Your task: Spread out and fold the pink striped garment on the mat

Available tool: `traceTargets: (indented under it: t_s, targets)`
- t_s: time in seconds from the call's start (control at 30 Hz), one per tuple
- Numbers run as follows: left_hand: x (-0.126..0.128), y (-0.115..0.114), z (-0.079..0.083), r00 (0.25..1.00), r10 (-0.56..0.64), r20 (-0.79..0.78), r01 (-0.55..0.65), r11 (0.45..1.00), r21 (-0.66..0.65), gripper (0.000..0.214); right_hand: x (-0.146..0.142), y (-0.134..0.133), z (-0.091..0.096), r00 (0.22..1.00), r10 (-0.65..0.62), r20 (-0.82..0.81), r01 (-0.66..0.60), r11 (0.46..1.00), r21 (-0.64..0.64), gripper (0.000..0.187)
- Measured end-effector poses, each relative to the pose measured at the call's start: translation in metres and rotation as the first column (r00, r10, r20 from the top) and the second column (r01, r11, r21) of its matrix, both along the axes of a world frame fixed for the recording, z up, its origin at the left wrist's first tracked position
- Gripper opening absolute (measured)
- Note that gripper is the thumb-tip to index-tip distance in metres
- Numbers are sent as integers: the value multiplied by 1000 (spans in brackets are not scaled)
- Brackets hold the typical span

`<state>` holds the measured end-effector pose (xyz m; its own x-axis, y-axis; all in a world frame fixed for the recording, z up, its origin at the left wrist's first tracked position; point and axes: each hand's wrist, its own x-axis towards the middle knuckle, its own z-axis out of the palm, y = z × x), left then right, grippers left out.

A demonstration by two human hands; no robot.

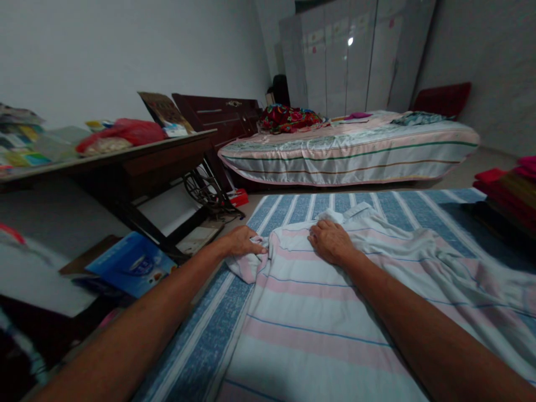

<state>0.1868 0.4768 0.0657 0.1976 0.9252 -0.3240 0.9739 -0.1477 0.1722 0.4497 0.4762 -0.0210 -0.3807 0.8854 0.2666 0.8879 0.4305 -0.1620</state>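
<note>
A white shirt (304, 301) with pink bands and thin blue lines lies spread on a blue-and-white striped cloth (196, 340), its collar (355, 210) at the far end. My left hand (244, 241) is closed on the bunched sleeve at the shirt's left edge, thumb on top of the fabric. Close to the collar, my right hand (331, 240) presses on the shirt with bent fingers that seem to pinch the cloth. Its fingertips are partly hidden. On the right, the rest of the shirt lies in loose wrinkles.
A stack of folded red and dark clothes (508, 195) sits at the right. Beyond is a bed (347, 162) with a striped sheet, before a grey wardrobe (335, 61). At left stands a sewing-machine table (167, 146) bearing a red bag (129, 133); a blue package (134, 265) lies below.
</note>
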Motion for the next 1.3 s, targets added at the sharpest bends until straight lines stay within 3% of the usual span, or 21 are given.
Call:
traceTargets:
  t_s: [0.13,0.2,0.3,0.53,0.73,0.83,0.93,1.07,1.3]
  targets:
    - [-13,0,25,999,39,-17,-39,999,-28,43,0,-1,1,1000,2,4,-2,1000,-1,36]
    - [-16,-4,35,982,61,-179,-59,998,17,39,0,-1,1,1000,3,8,-3,1000,1,35]
    - [-11,-13,38,895,86,-438,-62,996,71,34,0,-1,1,1000,-4,9,4,1000,1,34]
    - [5,-14,20,844,156,-514,-84,983,161,32,0,0,0,1000,0,15,-1,1000,14,36]
    - [32,2,1,968,46,-247,29,956,291,33,0,3,-5,1000,4,17,-4,1000,28,36]
    - [51,13,-15,979,73,-189,-1,934,356,29,0,3,-5,1000,-3,16,3,1000,24,36]
    - [61,26,-27,977,157,-146,-102,938,330,22,0,2,-2,1000,-8,24,7,1000,13,36]
    - [61,37,-29,972,199,-123,-144,924,355,17,0,1,2,999,-10,33,10,1000,-3,36]
    - [53,22,-38,973,131,-192,-35,899,437,27,-1,-1,4,999,-16,38,17,1000,-13,37]
